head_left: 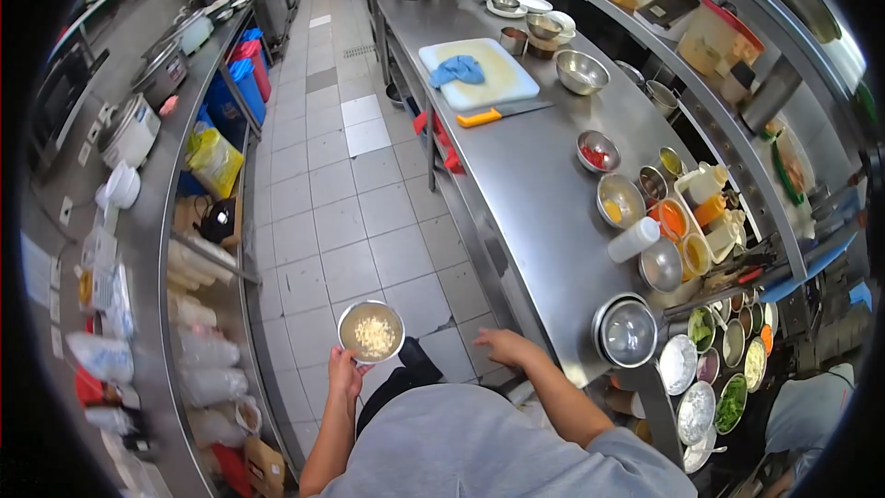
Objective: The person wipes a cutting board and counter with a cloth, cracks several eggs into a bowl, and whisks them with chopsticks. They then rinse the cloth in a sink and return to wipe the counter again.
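In our left grip [346,373] we hold a round, silver-coloured metal bowl [365,311] with pale, chopped pieces [374,337] in it; the fingers are closed on its near left side. The bowl lies just ahead of that grip and slightly to its right, mouth up, and being round it gives us no long axis to line up. Our right grip [503,348] is to the right of the bowl, well apart from it, fingers loosely extended and nothing visible in them.

The long grey stainless-steel desk [521,217] begins just beyond our right grip, so the right is nearer to it, while the bowl is on the far side of that hand from the desk, over the pale tiled floor [323,207]. Right of the right grip, on the desk's near corner, we see nested shiny steel bowls [631,332]. Farther ahead and right stands a white plastic squeeze bottle [634,240]. Farther ahead still lies a white rectangular cutting board [510,83] bearing a crumpled blue cloth [458,69].
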Demonstrator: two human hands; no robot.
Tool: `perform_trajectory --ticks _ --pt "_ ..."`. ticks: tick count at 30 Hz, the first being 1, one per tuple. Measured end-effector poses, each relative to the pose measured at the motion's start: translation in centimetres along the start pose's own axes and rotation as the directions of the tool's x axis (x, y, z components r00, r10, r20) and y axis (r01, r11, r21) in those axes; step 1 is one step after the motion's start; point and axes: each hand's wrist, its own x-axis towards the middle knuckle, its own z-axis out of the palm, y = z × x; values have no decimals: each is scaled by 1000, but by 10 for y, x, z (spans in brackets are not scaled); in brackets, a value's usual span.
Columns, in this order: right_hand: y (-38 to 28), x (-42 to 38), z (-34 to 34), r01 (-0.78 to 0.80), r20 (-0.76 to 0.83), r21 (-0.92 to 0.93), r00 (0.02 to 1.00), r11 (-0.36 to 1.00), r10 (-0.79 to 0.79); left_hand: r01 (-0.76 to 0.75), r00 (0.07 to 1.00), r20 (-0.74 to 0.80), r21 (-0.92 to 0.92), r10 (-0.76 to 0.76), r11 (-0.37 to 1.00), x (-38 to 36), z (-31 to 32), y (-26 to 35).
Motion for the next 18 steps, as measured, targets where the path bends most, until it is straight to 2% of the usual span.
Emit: perform_trajectory --ticks 1,3,5,7,9,11,14,18 --pt "-9 23 -17 -12 -14 10 1000 1000 12 41 999 -9 32 -41 999 18 1 18" --pt "-23 65 -73 -1 -143 100 990 995 15 51 999 12 60 -51 997 56 10 48" --pt "-9 109 -108 146 -355 73 928 987 -111 37 999 25 83 -39 996 87 25 72" --pt "-38 152 -202 98 -466 275 884 956 44 -2 998 55 72 -2 997 139 60 111" --pt "-27 197 -259 76 -539 271 838 960 86 -46 997 62 41 43 998 172 87 130" --pt "-18 241 -316 153 -674 199 738 968 22 -50 995 82 17 48 999 208 109 145" --pt "-4 309 -394 156 -725 219 687 963 54 -11 994 112 61 5 998 267 126 170" --pt "32 415 -478 143 -760 242 643 960 96 -79 996 45 22 78 997 353 141 208"
